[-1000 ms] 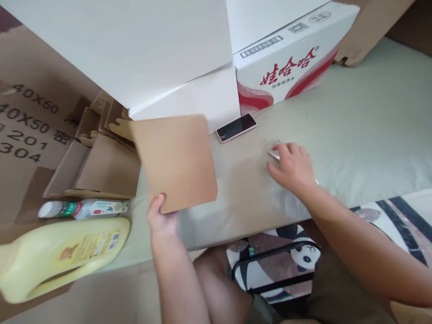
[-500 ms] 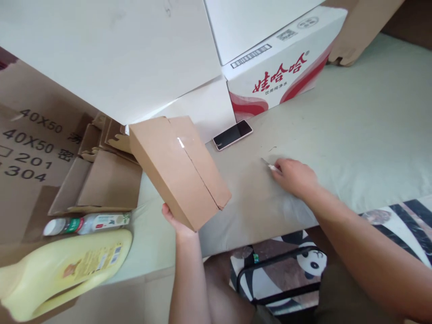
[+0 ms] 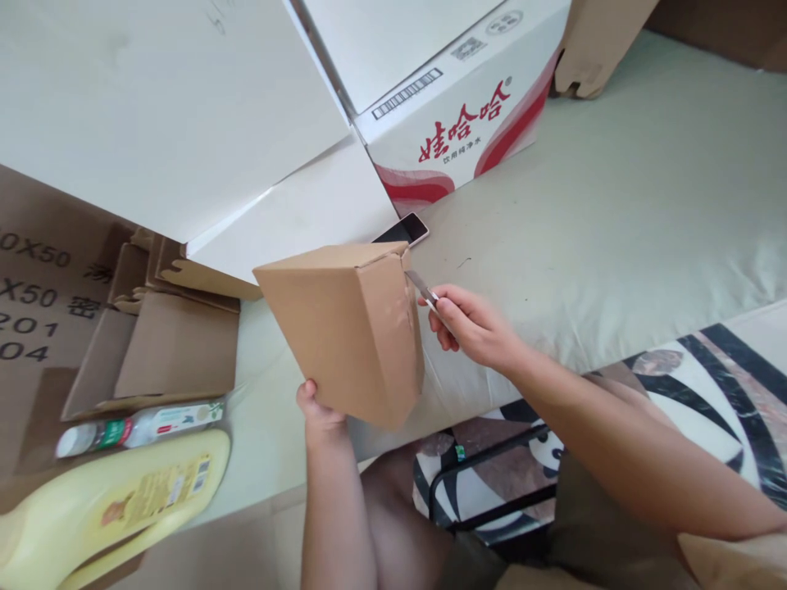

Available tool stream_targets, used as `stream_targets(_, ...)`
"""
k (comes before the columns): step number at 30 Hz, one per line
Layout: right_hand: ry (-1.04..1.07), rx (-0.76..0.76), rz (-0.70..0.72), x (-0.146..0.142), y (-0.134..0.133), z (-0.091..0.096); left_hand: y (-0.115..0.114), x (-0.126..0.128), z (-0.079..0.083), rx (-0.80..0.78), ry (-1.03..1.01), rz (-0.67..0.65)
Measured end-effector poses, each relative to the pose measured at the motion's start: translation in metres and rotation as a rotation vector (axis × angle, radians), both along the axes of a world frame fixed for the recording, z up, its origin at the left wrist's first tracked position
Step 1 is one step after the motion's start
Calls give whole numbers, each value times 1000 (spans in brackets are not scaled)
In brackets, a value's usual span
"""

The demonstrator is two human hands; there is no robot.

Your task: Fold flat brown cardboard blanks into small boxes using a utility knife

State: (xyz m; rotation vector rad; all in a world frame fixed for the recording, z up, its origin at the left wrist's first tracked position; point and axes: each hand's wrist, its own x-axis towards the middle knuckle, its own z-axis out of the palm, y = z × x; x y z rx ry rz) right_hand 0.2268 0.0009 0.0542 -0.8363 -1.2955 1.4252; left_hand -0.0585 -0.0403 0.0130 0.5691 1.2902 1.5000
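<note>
A brown cardboard box [image 3: 325, 328] is held tilted above the pale green cloth, gripped at its lower end by my left hand [image 3: 320, 408]. The left thumb lies on the box's side; the other fingers are mostly hidden beneath it. My right hand [image 3: 464, 319] is closed around a utility knife [image 3: 424, 288] with its blade out. The blade tip is at the upper right edge of the box, close to the seam; whether it touches the cardboard I cannot tell. Behind the box, a phone [image 3: 413, 229] lies partly covered.
White cartons [image 3: 264, 197] and a red-and-white water carton [image 3: 461, 123] stand at the back. Folded cardboard [image 3: 178, 344] is on the left, near a clear plastic bottle [image 3: 144, 426] and a large yellow jug [image 3: 141, 500]. A panda-patterned surface [image 3: 676, 385] lies below the cloth's edge.
The box has turned, so its seamed face now points right. My right hand has brought the knife left and up to the box's edge. The view has shifted slightly right.
</note>
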Motion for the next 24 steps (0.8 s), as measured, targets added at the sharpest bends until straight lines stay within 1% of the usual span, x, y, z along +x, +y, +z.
stream_targets(5,-52,45,1,4,-2,-2,-3,2,4,42,26,-27)
stream_targets(8,-105,82,-24,4,-2,-2,0,5,6,66,-6,-7)
stream_targets(12,-232,89,-84,6,-2,0,6,11,8,83,-40,40)
stream_targets(16,-437,130,-175,10,-1,1,10,19,8,53,-72,96)
stream_targets(20,-619,131,-148,11,0,2,11,31,10,4,-78,59)
stream_targets(24,-611,90,-116,13,3,2,13,42,19,91,-90,59)
